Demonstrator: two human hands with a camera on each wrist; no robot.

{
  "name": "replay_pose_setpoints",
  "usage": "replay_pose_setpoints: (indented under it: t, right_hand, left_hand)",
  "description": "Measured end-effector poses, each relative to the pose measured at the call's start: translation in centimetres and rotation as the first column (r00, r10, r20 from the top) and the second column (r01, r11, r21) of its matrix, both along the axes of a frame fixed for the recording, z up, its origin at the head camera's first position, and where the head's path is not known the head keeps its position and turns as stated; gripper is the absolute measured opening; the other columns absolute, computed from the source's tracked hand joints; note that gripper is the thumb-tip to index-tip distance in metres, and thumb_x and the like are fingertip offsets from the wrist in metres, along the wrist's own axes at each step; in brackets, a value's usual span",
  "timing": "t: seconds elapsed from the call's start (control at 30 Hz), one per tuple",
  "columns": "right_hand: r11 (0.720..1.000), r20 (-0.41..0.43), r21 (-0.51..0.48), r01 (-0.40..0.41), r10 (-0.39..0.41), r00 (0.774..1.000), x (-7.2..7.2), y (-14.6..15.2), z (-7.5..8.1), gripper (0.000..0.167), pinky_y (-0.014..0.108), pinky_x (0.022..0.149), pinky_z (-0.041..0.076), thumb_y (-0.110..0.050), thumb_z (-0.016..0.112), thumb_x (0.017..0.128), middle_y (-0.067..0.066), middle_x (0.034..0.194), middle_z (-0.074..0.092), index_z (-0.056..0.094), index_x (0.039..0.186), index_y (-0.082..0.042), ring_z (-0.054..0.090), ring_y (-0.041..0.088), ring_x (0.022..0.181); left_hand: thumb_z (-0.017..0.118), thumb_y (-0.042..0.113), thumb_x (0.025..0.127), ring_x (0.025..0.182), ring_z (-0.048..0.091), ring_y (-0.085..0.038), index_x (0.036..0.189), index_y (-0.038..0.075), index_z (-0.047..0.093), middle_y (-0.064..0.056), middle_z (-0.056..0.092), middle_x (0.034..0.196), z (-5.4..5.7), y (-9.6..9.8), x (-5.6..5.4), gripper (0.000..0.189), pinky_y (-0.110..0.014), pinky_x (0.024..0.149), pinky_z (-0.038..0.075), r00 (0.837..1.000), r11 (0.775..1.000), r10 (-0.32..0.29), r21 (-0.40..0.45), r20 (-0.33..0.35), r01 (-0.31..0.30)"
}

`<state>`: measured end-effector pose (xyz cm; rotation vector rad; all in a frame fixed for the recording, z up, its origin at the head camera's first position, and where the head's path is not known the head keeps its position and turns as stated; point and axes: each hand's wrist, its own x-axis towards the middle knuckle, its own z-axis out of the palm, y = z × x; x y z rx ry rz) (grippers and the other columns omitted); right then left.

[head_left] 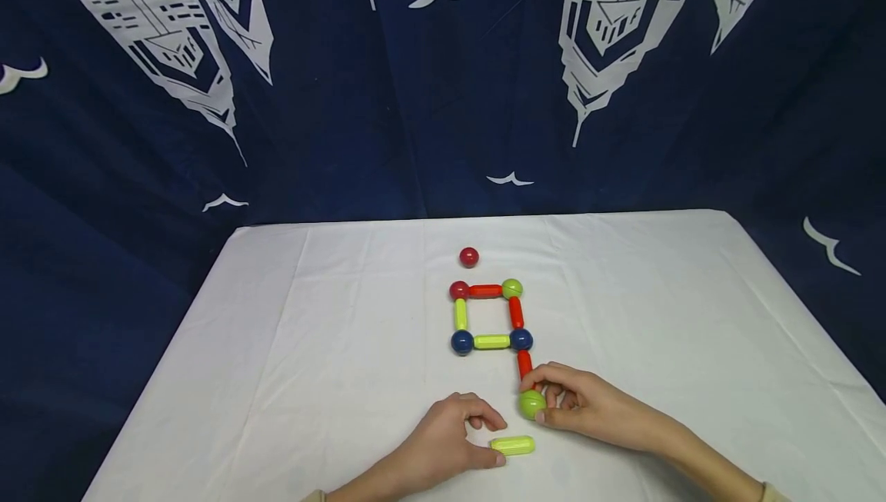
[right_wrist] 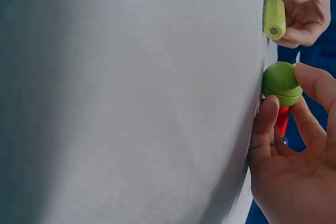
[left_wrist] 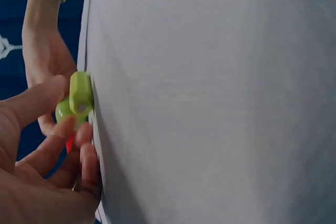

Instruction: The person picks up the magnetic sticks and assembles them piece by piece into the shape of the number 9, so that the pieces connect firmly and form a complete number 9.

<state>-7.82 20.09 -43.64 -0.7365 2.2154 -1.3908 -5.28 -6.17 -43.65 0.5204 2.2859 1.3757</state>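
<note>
My right hand (head_left: 588, 408) holds a green ball (head_left: 531, 404) between thumb and fingers, low on the white table. A red rod (head_left: 524, 364) runs from that ball up to a blue ball (head_left: 521, 339), its lower end partly hidden by my fingers. Just left of this, my left hand (head_left: 448, 438) has its thumb and fingers parted around the left end of a yellow-green rod (head_left: 513, 445). That loose rod lies on the cloth below the green ball; in the right wrist view, a small round metal spot shows on the end of the rod (right_wrist: 274, 18).
Beyond my hands lies a square of joined rods and balls: a red ball (head_left: 459, 290), another green ball (head_left: 512, 288) and a second blue ball (head_left: 462, 342) mark its other corners. A loose red ball (head_left: 468, 257) sits farther back. A navy patterned curtain (head_left: 388, 118) hangs behind.
</note>
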Motion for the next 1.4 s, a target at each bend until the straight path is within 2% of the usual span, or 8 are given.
replay_pose_setpoints:
  t: [0.07, 0.17, 0.33, 0.57, 0.9, 1.13, 1.23, 1.4]
  right_hand:
    - [1.0, 0.012, 0.004, 0.002, -0.002, 1.0, 0.0, 0.0, 0.0, 0.032, 0.024, 0.066, 0.048, -0.022, 0.071, 0.091, 0.003, 0.095, 0.06, 0.061, 0.122, -0.018, 0.056, 0.016, 0.083]
    - [1.0, 0.035, 0.01, 0.01, -0.011, 0.999, 0.0, 0.0, 0.1, 0.033, 0.024, 0.067, 0.048, -0.023, 0.071, 0.091, 0.004, 0.096, 0.06, 0.061, 0.122, -0.018, 0.056, 0.017, 0.084]
    - [1.0, 0.055, 0.008, 0.018, -0.018, 0.998, 0.0, 0.0, 0.1, 0.033, 0.023, 0.067, 0.048, -0.023, 0.072, 0.091, 0.005, 0.097, 0.06, 0.062, 0.122, -0.018, 0.055, 0.018, 0.085]
    - [1.0, 0.06, -0.004, 0.017, -0.017, 0.998, 0.0, 0.0, 0.2, 0.032, 0.024, 0.067, 0.048, -0.022, 0.072, 0.091, 0.006, 0.095, 0.059, 0.062, 0.122, -0.018, 0.055, 0.018, 0.085]
    - [1.0, 0.081, 0.013, 0.027, -0.028, 0.996, -0.1, 0.0, 0.2, 0.031, 0.024, 0.067, 0.047, -0.021, 0.071, 0.091, 0.006, 0.096, 0.059, 0.062, 0.121, -0.018, 0.055, 0.018, 0.085]
    - [1.0, 0.036, 0.02, 0.017, -0.018, 0.999, -0.1, 0.0, 0.2, 0.032, 0.024, 0.068, 0.047, -0.025, 0.07, 0.092, 0.003, 0.097, 0.059, 0.063, 0.123, -0.02, 0.054, 0.017, 0.086]
    - [0.999, 0.028, 0.029, 0.016, -0.016, 0.999, -0.1, 0.0, 0.1, 0.032, 0.024, 0.069, 0.047, -0.026, 0.07, 0.092, 0.002, 0.096, 0.059, 0.063, 0.123, -0.021, 0.054, 0.017, 0.087]
    - [0.999, 0.057, 0.041, 0.018, -0.021, 0.998, 0.1, 0.0, 0.1, 0.031, 0.024, 0.069, 0.047, -0.026, 0.07, 0.092, 0.002, 0.097, 0.059, 0.063, 0.122, -0.022, 0.054, 0.017, 0.087]
  left_hand:
    - [0.087, 0.011, 0.072, 0.08, 0.048, -0.002, 0.093, 0.018, 0.075, 0.019, 0.059, 0.086, 0.0, 0.1, 0.1, 0.025, -0.021, 0.071, 0.042, 0.998, 0.999, -0.035, -0.042, -0.048, 0.033]
    - [0.084, 0.007, 0.075, 0.08, 0.047, -0.001, 0.09, 0.017, 0.075, 0.02, 0.056, 0.085, 0.1, 0.3, 0.1, 0.021, -0.02, 0.071, 0.042, 0.996, 0.997, -0.047, -0.07, -0.074, 0.042]
    - [0.08, 0.003, 0.078, 0.074, 0.049, -0.002, 0.09, 0.016, 0.073, 0.017, 0.056, 0.081, 0.3, 0.3, -0.1, 0.019, -0.02, 0.066, 0.043, 0.998, 0.998, 0.007, -0.065, -0.065, -0.011]
    - [0.075, -0.001, 0.081, 0.064, 0.05, -0.005, 0.093, 0.012, 0.07, 0.008, 0.056, 0.072, 0.3, 0.2, -0.9, 0.018, -0.02, 0.053, 0.041, 0.993, 0.993, 0.115, 0.002, -0.01, -0.115]
    - [0.072, -0.003, 0.084, 0.063, 0.049, -0.008, 0.097, 0.009, 0.069, 0.006, 0.057, 0.078, 0.0, 0.4, -1.6, 0.018, -0.02, 0.051, 0.039, 0.991, 0.989, 0.132, 0.058, 0.019, -0.133]
    - [0.074, 0.004, 0.085, 0.072, 0.053, -0.009, 0.103, 0.011, 0.069, 0.006, 0.062, 0.09, 0.4, -0.3, -1.8, 0.02, -0.02, 0.06, 0.044, 0.989, 0.987, 0.15, 0.064, 0.0, -0.15]
    - [0.072, 0.008, 0.088, 0.075, 0.054, -0.011, 0.103, 0.01, 0.07, 0.004, 0.063, 0.089, 0.9, -1.3, -2.6, 0.016, -0.021, 0.063, 0.044, 0.984, 0.982, 0.176, 0.075, -0.022, -0.174]
    - [0.068, 0.009, 0.091, 0.075, 0.055, -0.016, 0.101, 0.009, 0.071, 0.002, 0.062, 0.083, 1.7, -3.2, -5.0, 0.01, -0.023, 0.062, 0.046, 0.964, 0.97, 0.24, 0.072, -0.112, -0.233]
